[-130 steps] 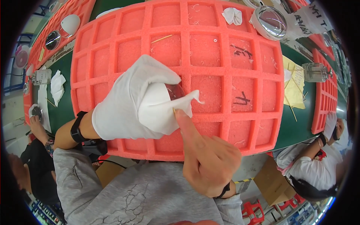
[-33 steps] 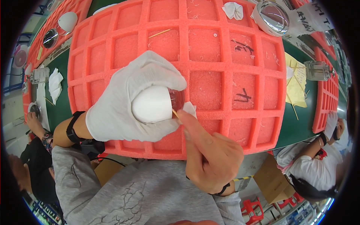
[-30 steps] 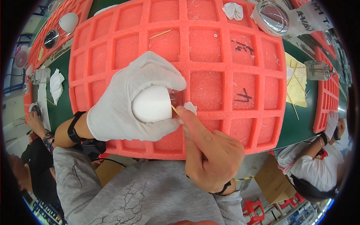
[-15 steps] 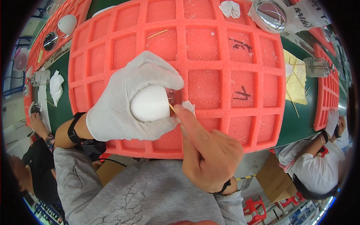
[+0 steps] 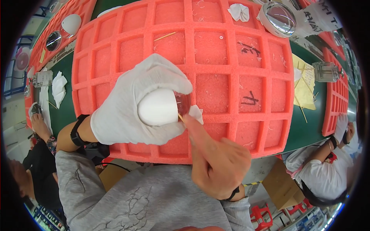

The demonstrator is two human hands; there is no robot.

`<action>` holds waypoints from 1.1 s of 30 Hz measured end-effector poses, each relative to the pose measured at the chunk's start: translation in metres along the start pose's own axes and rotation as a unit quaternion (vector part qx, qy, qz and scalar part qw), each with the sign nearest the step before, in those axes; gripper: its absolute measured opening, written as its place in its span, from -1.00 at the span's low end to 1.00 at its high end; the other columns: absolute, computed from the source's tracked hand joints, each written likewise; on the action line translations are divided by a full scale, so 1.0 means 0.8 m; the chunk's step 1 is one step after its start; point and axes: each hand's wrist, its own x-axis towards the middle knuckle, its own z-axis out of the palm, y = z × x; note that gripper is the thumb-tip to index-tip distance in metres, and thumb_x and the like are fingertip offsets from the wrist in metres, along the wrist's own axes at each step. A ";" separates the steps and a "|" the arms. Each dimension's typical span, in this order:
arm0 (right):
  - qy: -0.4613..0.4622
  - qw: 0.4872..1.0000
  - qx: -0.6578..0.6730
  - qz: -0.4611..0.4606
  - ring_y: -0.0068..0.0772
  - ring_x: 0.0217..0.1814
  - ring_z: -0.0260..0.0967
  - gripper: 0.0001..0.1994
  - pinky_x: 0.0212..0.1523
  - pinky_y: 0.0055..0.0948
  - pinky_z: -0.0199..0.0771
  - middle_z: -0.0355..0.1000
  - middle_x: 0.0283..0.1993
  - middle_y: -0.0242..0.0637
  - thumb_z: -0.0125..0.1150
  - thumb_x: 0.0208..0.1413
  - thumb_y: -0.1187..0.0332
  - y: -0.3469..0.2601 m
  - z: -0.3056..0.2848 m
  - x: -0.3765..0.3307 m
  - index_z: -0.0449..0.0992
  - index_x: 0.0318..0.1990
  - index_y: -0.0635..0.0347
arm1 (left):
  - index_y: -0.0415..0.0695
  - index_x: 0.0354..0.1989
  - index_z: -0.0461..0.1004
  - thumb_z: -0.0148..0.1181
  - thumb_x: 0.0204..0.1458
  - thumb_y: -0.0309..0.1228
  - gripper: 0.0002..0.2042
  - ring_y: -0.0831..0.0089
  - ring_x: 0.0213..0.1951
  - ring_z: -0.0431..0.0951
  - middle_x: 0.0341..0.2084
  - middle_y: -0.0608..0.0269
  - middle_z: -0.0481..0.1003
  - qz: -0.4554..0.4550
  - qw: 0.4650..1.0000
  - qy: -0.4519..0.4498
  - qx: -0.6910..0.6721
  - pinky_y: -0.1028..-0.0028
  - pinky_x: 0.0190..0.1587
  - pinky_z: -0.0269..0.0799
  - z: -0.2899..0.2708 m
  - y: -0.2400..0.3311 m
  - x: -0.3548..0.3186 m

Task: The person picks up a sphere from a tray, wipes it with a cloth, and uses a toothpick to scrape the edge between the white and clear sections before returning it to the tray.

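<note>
My left hand [image 5: 119, 106], in a white glove, curls round a rounded white cup-like piece [image 5: 157, 107]. Its right side adjoins a clear, glassy round part [image 5: 183, 102], seen only partly between glove and fingers. With my bare right hand [image 5: 221, 161], I pinch a thin wooden stick [image 5: 180, 117] at the edge where white meets clear. The index finger is slightly blurred, and the stick's far end is hidden. A bit of white tissue [image 5: 196, 113] shows just behind the fingertip. Both hands are over a pink foam tray [image 5: 230, 92].
Another wooden stick [image 5: 165, 36] lies in a tray compartment. Crumpled white cloth [image 5: 239, 12] and a clear glass globe [image 5: 277, 19] sit at the far right. Yellow paper [image 5: 304, 82] with sticks lies beside a glass jar [image 5: 325, 72]. Co-workers' hands [image 5: 40, 125] are at both sides.
My left hand and the white piece have shifted slightly right. My right index finger and the stick have moved a little right and nearer to me along the edge.
</note>
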 end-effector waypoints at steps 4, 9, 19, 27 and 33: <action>0.002 1.000 -0.009 -0.014 -0.55 -0.75 -0.07 -0.43 -0.69 -0.46 -0.02 0.18 -0.67 -0.45 0.24 -0.26 0.71 -0.001 0.004 0.006 0.65 0.07 0.32 | -0.10 -0.11 0.50 0.60 -0.27 -0.62 -0.50 0.30 -0.12 0.53 -0.18 0.19 0.53 0.006 1.000 -0.014 0.026 0.37 -0.06 0.47 -0.005 0.000 0.004; 0.003 1.000 -0.004 -0.022 -0.56 -0.75 -0.09 -0.42 -0.69 -0.46 -0.04 0.16 -0.67 -0.45 0.24 -0.29 0.69 0.004 0.008 0.004 0.66 0.06 0.32 | -0.10 -0.12 0.50 0.60 -0.26 -0.62 -0.51 0.30 -0.12 0.53 -0.20 0.19 0.53 -0.010 1.000 0.004 0.000 0.38 -0.06 0.46 -0.002 -0.003 0.001; 0.007 0.999 -0.025 -0.032 -0.55 -0.77 -0.02 -0.47 -0.71 -0.48 0.05 0.59 -0.46 -0.30 0.23 -0.22 0.77 0.005 0.014 0.011 0.66 0.03 0.37 | -0.09 -0.09 0.50 0.59 -0.27 -0.62 -0.49 0.29 -0.12 0.53 -0.16 0.13 0.52 -0.004 1.000 -0.011 0.008 0.38 -0.05 0.47 -0.005 -0.009 -0.001; 0.018 0.997 -0.046 -0.055 -0.54 -0.78 -0.03 -0.44 -0.71 -0.49 -0.02 0.60 -0.45 -0.30 0.20 -0.28 0.76 0.006 0.015 0.010 0.64 0.04 0.42 | -0.08 -0.08 0.50 0.61 -0.28 -0.58 -0.47 0.30 -0.11 0.53 -0.14 0.14 0.52 0.006 1.000 0.007 0.013 0.38 -0.06 0.47 -0.003 -0.013 0.000; 0.022 0.995 -0.067 -0.075 -0.60 -0.75 -0.09 -0.36 -0.69 -0.50 -0.13 0.47 -0.54 -0.38 0.08 -0.47 0.60 0.009 0.018 -0.012 0.66 -0.03 0.45 | -0.09 -0.06 0.50 0.62 -0.29 -0.57 -0.46 0.28 -0.10 0.54 -0.12 0.10 0.52 -0.009 1.000 -0.009 0.004 0.37 -0.03 0.47 -0.003 -0.009 0.002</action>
